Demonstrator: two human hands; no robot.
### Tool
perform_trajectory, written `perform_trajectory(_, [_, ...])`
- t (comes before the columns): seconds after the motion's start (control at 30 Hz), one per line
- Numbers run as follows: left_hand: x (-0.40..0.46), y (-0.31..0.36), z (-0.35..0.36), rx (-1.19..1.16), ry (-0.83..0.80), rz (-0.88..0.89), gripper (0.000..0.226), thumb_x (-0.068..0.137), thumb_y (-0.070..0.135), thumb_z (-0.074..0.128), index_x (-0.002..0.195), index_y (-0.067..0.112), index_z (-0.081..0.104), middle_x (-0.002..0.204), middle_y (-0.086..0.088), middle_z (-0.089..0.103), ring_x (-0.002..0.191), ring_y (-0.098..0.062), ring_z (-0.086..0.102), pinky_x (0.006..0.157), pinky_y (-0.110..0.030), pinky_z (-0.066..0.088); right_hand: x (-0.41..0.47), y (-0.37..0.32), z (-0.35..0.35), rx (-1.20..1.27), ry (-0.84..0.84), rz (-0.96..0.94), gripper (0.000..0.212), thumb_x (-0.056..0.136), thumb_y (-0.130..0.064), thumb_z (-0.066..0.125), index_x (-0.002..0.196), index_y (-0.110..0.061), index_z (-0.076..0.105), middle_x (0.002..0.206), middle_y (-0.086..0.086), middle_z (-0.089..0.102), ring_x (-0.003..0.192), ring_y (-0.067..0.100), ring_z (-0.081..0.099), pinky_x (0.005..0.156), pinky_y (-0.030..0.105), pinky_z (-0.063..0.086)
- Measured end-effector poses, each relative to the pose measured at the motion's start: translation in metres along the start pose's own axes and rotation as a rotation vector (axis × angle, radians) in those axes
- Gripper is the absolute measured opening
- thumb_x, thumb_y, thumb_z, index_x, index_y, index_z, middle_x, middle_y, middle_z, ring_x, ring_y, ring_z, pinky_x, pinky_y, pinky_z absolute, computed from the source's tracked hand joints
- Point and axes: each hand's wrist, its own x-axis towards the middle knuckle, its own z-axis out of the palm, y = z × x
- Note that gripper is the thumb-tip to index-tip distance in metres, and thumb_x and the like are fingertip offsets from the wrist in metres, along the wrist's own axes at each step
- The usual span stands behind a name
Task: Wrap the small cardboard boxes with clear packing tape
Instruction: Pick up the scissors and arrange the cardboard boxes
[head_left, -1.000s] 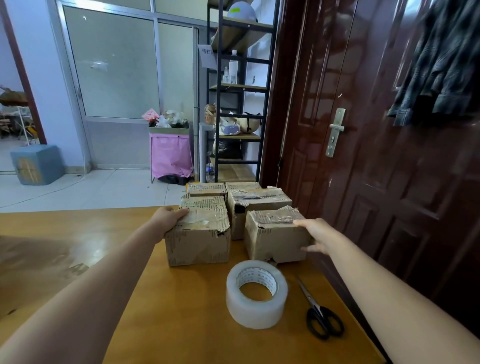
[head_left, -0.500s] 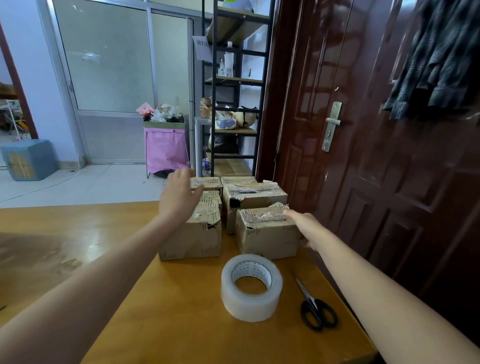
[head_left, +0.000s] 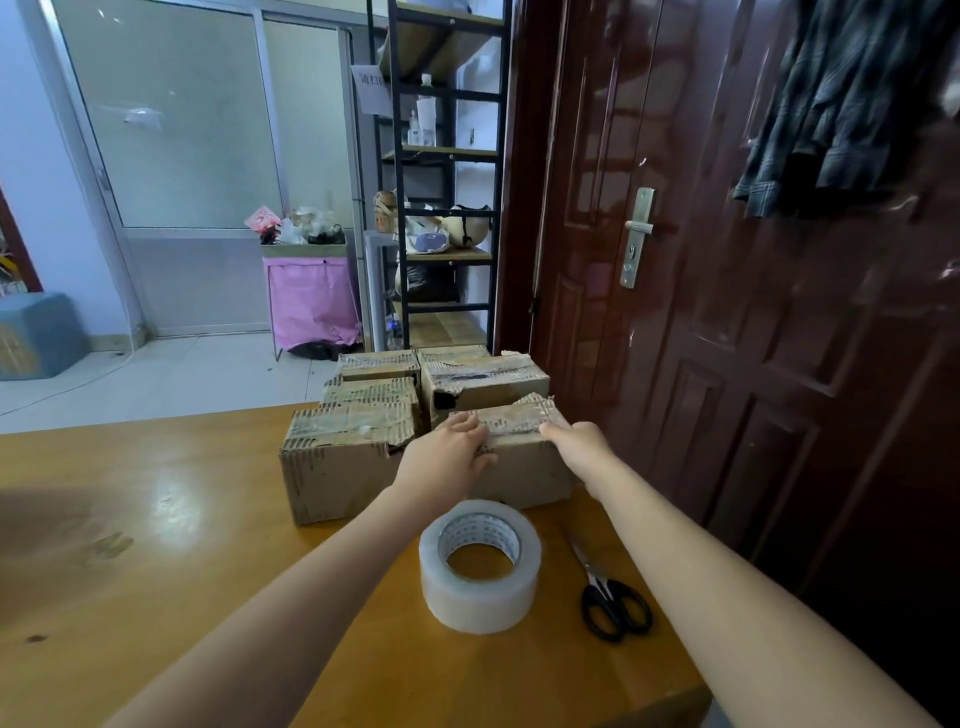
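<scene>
Several worn cardboard boxes cluster at the far side of the wooden table (head_left: 130, 519). The near right box (head_left: 524, 467) has torn, taped flaps on top. My left hand (head_left: 447, 460) grips its left front corner, fingers laid over the top edge. My right hand (head_left: 579, 447) presses on its right top edge. The near left box (head_left: 337, 462) stands beside it, untouched. Behind them sit two more boxes (head_left: 483, 382). A roll of clear packing tape (head_left: 480, 566) lies flat in front of the boxes. Black-handled scissors (head_left: 608, 597) lie to its right.
A dark red door (head_left: 727, 312) runs along the table's right edge. A black shelf rack (head_left: 441, 182) and a pink bin (head_left: 311, 296) stand behind the table. The table's left half shows bare wood.
My left hand left the near left box, rose, and came down on the left corner of the near right box. My right hand stayed on that box's right side.
</scene>
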Motion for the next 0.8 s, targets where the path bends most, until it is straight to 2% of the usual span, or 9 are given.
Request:
perform_trajectory(0.17, [-0.003, 0.005, 0.002, -0.018, 0.041, -0.014, 0.046, 0.105, 0.039, 0.037, 0.145, 0.018, 0.042, 0.157, 0.004, 0.033, 0.148, -0.009, 0.015, 0.105, -0.028, 0.037, 0.003, 0.002, 0.002, -0.020, 0.024, 0.005, 0.052, 0.093, -0.036, 0.059, 0.130, 0.000, 0.053, 0.129, 0.016, 0.055, 0.114, 0.032, 0.054, 0.079, 0.030, 0.039])
perform_trajectory(0.33, [-0.004, 0.003, 0.007, -0.129, 0.054, -0.043, 0.047, 0.103, 0.037, 0.041, 0.146, 0.017, 0.043, 0.157, 0.004, 0.033, 0.148, -0.010, 0.015, 0.110, -0.027, 0.030, 0.003, 0.003, 0.002, 0.002, 0.018, 0.003, 0.051, 0.091, -0.037, 0.060, 0.128, -0.003, 0.055, 0.126, 0.015, 0.057, 0.110, 0.031, 0.056, 0.079, 0.033, 0.044])
perform_trajectory(0.47, [-0.007, 0.003, 0.012, -0.263, 0.089, -0.073, 0.048, 0.102, 0.032, 0.048, 0.146, 0.015, 0.042, 0.158, 0.001, 0.031, 0.149, -0.011, 0.013, 0.113, -0.026, 0.025, -0.004, 0.001, 0.001, 0.027, 0.013, 0.008, 0.056, 0.090, -0.039, 0.059, 0.134, -0.006, 0.052, 0.130, 0.015, 0.055, 0.114, 0.032, 0.055, 0.082, 0.034, 0.045])
perform_trajectory(0.53, [-0.012, 0.004, 0.015, -0.310, 0.080, -0.077, 0.054, 0.100, 0.031, 0.051, 0.150, 0.016, 0.035, 0.161, 0.002, 0.021, 0.150, -0.010, 0.006, 0.115, -0.027, 0.023, -0.008, 0.000, 0.001, 0.030, 0.017, 0.009, 0.056, 0.091, -0.040, 0.058, 0.135, -0.006, 0.050, 0.132, 0.015, 0.054, 0.115, 0.032, 0.054, 0.083, 0.035, 0.045])
perform_trajectory(0.67, [-0.030, 0.011, 0.021, -0.413, 0.050, -0.052, 0.080, 0.094, 0.033, 0.062, 0.156, 0.020, 0.012, 0.163, 0.008, -0.004, 0.149, -0.007, -0.009, 0.112, -0.024, 0.026, -0.013, 0.001, 0.001, 0.033, 0.028, -0.002, 0.055, 0.094, -0.040, 0.055, 0.136, -0.005, 0.049, 0.130, 0.014, 0.054, 0.112, 0.030, 0.054, 0.079, 0.033, 0.043])
perform_trajectory(0.8, [-0.043, 0.013, 0.022, -0.500, 0.088, -0.084, 0.083, 0.093, 0.033, 0.063, 0.156, 0.024, 0.009, 0.163, 0.011, -0.002, 0.149, -0.009, 0.002, 0.111, -0.028, 0.032, -0.019, 0.002, 0.001, 0.035, 0.057, -0.039, 0.052, 0.094, -0.040, 0.055, 0.131, -0.003, 0.053, 0.124, 0.014, 0.058, 0.109, 0.029, 0.056, 0.076, 0.031, 0.039])
